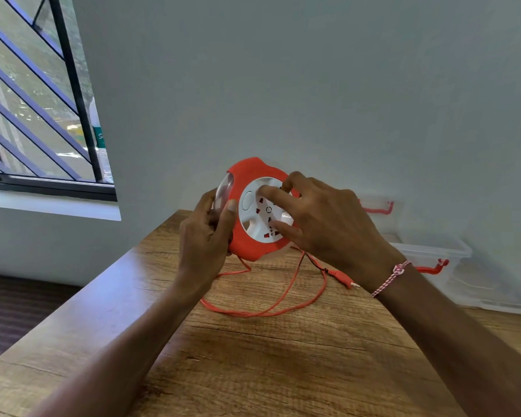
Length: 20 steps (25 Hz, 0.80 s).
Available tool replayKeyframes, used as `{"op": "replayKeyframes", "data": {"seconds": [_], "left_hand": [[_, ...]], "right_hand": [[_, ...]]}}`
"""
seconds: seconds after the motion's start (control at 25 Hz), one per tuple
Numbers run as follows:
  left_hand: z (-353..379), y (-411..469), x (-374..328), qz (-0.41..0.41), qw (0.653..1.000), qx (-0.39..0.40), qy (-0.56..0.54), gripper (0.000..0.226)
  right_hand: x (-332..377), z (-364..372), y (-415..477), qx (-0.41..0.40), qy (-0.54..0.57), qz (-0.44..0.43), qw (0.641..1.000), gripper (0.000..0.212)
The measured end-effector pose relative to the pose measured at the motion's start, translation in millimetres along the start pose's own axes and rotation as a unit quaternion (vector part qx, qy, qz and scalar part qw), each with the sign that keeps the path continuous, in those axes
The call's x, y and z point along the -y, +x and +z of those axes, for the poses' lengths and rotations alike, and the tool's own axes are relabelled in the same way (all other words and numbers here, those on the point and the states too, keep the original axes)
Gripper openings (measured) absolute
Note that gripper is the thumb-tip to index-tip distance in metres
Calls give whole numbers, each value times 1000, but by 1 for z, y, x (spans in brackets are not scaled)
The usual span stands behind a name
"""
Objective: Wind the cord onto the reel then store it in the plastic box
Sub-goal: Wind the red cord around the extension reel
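An orange reel (248, 245) with a white socket hub (260, 212) is held upright above the wooden table (283, 356). My left hand (206, 233) grips the reel's left edge, thumb on its front rim. My right hand (322, 224) rests its fingers on the white hub. A thin orange cord (265, 310) hangs from the reel's underside and lies in loose loops on the table. Its plug end (343, 278) lies on the table by my right wrist. The clear plastic box (451, 251) with red latches stands at the back right, against the wall.
The table's left edge runs diagonally, with dark floor (18, 311) beyond it. A barred window (36, 100) is at the upper left. The grey wall (313, 85) stands right behind the table.
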<state>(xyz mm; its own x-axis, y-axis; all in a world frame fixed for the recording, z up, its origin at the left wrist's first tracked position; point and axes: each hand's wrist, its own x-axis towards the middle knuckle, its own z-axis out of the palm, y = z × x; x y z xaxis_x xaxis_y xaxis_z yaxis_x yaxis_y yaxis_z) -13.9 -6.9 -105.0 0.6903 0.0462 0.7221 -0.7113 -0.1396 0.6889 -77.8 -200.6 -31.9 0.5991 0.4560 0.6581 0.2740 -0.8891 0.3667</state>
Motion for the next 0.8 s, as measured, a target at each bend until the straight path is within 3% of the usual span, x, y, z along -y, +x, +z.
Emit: {"op": "replayKeyframes", "data": {"seconds": [0.16,0.48,0.6,0.72,0.8], "left_hand": [[2,-4,-5,37,999,-18,16,64],[7,-7,-7,46,998,-42,22,62],[7,-8,-5,61,996,-51,35,60],[10,-12,-4,89,994,-56,43,57],[12,-13,-3,100,993,-51,45,54]], "right_hand": [[8,-3,-1,-52,18,51,997,59],[27,8,-4,-115,64,89,987,63],[30,13,-4,-104,123,128,979,64],[33,15,-2,-114,223,244,937,58],[36,15,0,-86,348,347,867,50]]}}
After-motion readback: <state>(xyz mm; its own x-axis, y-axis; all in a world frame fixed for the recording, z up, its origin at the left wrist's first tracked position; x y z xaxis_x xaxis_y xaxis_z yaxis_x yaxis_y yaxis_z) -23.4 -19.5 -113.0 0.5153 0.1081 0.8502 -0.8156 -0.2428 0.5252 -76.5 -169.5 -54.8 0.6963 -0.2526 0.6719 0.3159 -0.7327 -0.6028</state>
